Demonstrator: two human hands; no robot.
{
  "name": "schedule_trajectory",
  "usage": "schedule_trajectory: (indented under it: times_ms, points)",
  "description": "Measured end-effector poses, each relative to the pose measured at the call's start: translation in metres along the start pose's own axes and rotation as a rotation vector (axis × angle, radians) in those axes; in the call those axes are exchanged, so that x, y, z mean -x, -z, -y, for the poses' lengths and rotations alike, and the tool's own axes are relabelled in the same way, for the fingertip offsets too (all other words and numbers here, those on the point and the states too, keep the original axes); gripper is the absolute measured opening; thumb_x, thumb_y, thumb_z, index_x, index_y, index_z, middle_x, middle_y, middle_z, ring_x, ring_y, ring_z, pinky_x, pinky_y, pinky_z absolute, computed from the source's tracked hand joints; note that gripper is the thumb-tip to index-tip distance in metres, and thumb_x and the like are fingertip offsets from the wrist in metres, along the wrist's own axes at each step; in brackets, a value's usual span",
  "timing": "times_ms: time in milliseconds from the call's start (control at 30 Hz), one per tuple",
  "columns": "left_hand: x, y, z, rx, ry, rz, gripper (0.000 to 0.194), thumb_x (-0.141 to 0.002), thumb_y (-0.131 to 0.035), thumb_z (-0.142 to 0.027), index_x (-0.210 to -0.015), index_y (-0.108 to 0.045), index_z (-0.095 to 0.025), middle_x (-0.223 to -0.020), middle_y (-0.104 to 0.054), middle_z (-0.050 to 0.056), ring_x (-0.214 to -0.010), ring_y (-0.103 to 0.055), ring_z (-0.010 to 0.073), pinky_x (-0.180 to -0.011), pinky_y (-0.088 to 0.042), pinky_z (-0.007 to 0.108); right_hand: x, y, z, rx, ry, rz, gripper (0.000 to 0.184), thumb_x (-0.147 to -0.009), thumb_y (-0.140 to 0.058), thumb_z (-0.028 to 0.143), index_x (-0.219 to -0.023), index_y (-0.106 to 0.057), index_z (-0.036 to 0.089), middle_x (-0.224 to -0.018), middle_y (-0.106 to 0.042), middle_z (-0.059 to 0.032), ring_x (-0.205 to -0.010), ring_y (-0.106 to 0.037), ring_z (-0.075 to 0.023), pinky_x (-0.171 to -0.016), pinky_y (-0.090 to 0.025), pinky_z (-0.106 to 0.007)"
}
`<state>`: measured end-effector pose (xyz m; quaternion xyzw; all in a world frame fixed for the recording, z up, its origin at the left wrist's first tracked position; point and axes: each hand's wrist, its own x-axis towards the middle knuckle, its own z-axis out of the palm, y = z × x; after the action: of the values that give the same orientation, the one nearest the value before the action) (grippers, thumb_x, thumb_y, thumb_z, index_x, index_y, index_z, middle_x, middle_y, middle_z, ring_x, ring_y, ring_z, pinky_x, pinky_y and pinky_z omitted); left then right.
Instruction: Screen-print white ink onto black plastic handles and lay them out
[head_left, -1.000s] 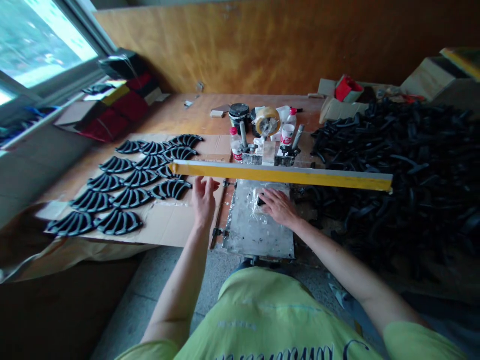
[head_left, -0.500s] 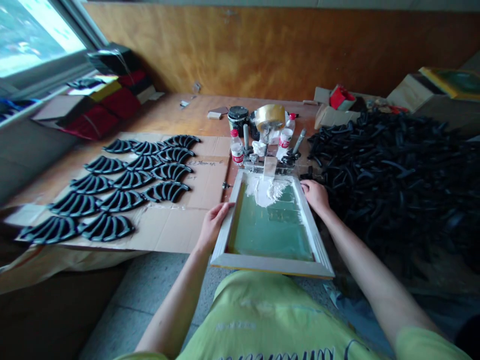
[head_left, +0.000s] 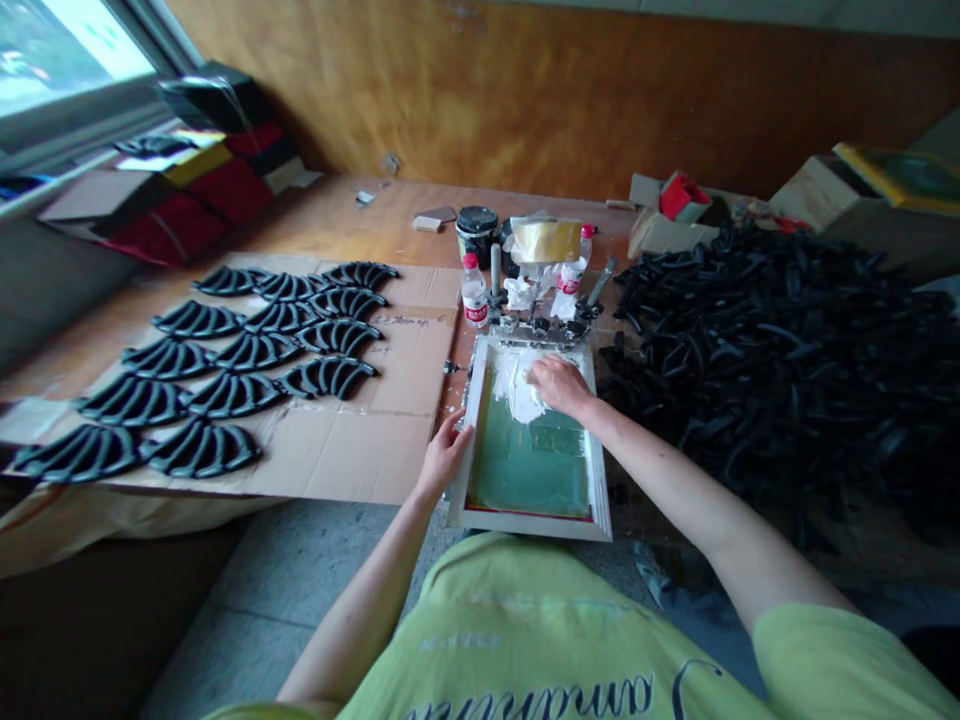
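A screen printing frame [head_left: 601, 490] with a green mesh lies in front of me, hinged to a metal clamp [head_left: 536, 328] at its far end. White ink paste [head_left: 517, 395] is heaped on the far part of the mesh. My left hand [head_left: 444, 455] grips the frame's left rail, thumb near the top edge. Over the paste, my right hand [head_left: 561, 386] is closed, fingers pinched together on the scraper, which the hand almost wholly hides.
Rows of black fan-shaped parts [head_left: 232, 395] lie on cardboard [head_left: 352, 450] to the left. A big heap of black parts [head_left: 750, 360] covers the right side. Bottles with red caps [head_left: 474, 295], a dark tub [head_left: 476, 232] and a tape roll [head_left: 547, 242] stand behind the clamp.
My right hand has left the frame's right rail and moved in to the scraper over the paste. The frame's near end has dropped lower. My left hand stays at the left rail.
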<state>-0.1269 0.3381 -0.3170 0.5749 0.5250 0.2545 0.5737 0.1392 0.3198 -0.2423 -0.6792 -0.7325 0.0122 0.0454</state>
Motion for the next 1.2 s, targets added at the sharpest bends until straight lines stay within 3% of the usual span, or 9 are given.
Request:
schedule_trajectory:
  times_ms: [167, 333, 500, 567, 767, 900, 967, 1033, 1200]
  points:
    - [0.002, 0.0, -0.003, 0.028, 0.008, -0.005, 0.06, -0.076, -0.064, -0.051, -0.128, -0.058, -0.02, -0.073, -0.064, -0.001, -0.061, -0.056, 0.0131, -0.055, -0.043, 0.022, 0.029, 0.011, 0.007, -0.085, 0.318, 0.1, 0.013, -0.079, -0.052, 0.007, -0.083, -0.061, 0.016, -0.085, -0.063, -0.007, -0.09, -0.054, -0.0208, -0.073, -0.038, -0.029]
    - [0.005, 0.001, -0.011, 0.042, -0.008, 0.001, 0.061, -0.075, -0.065, -0.051, -0.127, -0.058, -0.02, -0.073, -0.064, 0.0, -0.06, -0.057, 0.0136, -0.054, -0.043, 0.022, 0.027, 0.013, 0.007, -0.064, 0.184, -0.016, 0.013, -0.082, -0.051, 0.01, -0.086, -0.061, 0.017, -0.089, -0.062, -0.0073, -0.089, -0.053, -0.0214, -0.072, -0.038, -0.029]
    - [0.008, 0.001, -0.017, 0.068, 0.024, 0.016, 0.065, -0.073, -0.065, -0.053, -0.128, -0.056, -0.019, -0.071, -0.065, 0.0, -0.057, -0.057, 0.0137, -0.051, -0.042, 0.022, 0.041, 0.007, 0.011, -0.102, 0.253, -0.044, 0.012, -0.086, -0.051, 0.013, -0.089, -0.063, 0.016, -0.09, -0.062, -0.0075, -0.092, -0.054, -0.0214, -0.077, -0.04, -0.029]
    - [0.009, 0.002, -0.022, 0.073, 0.025, 0.045, 0.066, -0.074, -0.065, -0.054, -0.129, -0.055, -0.018, -0.072, -0.066, 0.001, -0.058, -0.058, 0.014, -0.051, -0.042, 0.022, 0.03, 0.013, 0.006, -0.187, 0.187, -0.051, 0.01, -0.085, -0.059, 0.02, -0.093, -0.063, 0.018, -0.091, -0.064, -0.0051, -0.089, -0.056, -0.02, -0.075, -0.041, -0.028]
    - [0.019, 0.017, -0.067, 0.176, 0.0, 0.12, 0.069, -0.076, -0.062, -0.058, -0.132, -0.053, -0.019, -0.076, -0.066, 0.0, -0.057, -0.055, 0.0117, -0.05, -0.039, 0.02, -0.036, 0.044, -0.032, -0.247, -0.146, -0.137, 0.061, -0.077, -0.072, 0.032, -0.134, -0.05, 0.028, -0.104, -0.066, -0.0047, -0.089, -0.061, -0.0216, -0.078, -0.044, -0.03]
    - [0.014, 0.019, -0.112, 0.229, -0.106, 0.04, 0.058, -0.079, -0.054, -0.066, -0.105, -0.07, -0.017, -0.077, -0.065, 0.002, -0.06, -0.055, 0.0121, -0.052, -0.042, 0.022, -0.02, 0.055, -0.084, -0.233, -0.385, -0.365, 0.049, -0.087, -0.058, 0.035, -0.133, -0.051, 0.022, -0.102, -0.067, -0.0082, -0.09, -0.062, -0.0244, -0.081, -0.046, -0.035]
    - [0.004, 0.014, -0.134, 0.329, -0.178, -0.005, 0.055, -0.08, -0.052, -0.066, -0.097, -0.07, -0.017, -0.083, -0.067, 0.004, -0.066, -0.059, 0.0139, -0.057, -0.047, 0.024, 0.006, 0.046, -0.103, -0.253, -0.56, -0.423, 0.037, -0.091, -0.049, 0.032, -0.124, -0.055, 0.018, -0.096, -0.068, -0.0096, -0.088, -0.062, -0.0247, -0.08, -0.046, -0.037]
    - [-0.009, 0.008, -0.152, 0.433, -0.257, -0.036, 0.049, -0.081, -0.053, -0.063, -0.094, -0.068, -0.018, -0.09, -0.069, 0.006, -0.075, -0.063, 0.0159, -0.063, -0.052, 0.026, 0.032, 0.025, -0.107, -0.281, -0.644, -0.339, 0.03, -0.091, -0.045, 0.029, -0.114, -0.059, 0.016, -0.093, -0.068, -0.0107, -0.086, -0.062, -0.0247, -0.078, -0.047, -0.038]
    - [-0.023, -0.009, -0.161, 0.528, -0.293, -0.088, 0.041, -0.085, -0.05, -0.058, -0.1, -0.062, -0.021, -0.086, -0.068, 0.005, -0.074, -0.064, 0.0136, -0.062, -0.053, 0.023, 0.062, -0.035, -0.058, -0.305, -0.317, -0.094, 0.034, -0.079, -0.069, 0.031, -0.11, -0.061, 0.02, -0.101, -0.067, -0.0065, -0.098, -0.059, -0.0234, -0.085, -0.046, -0.036]
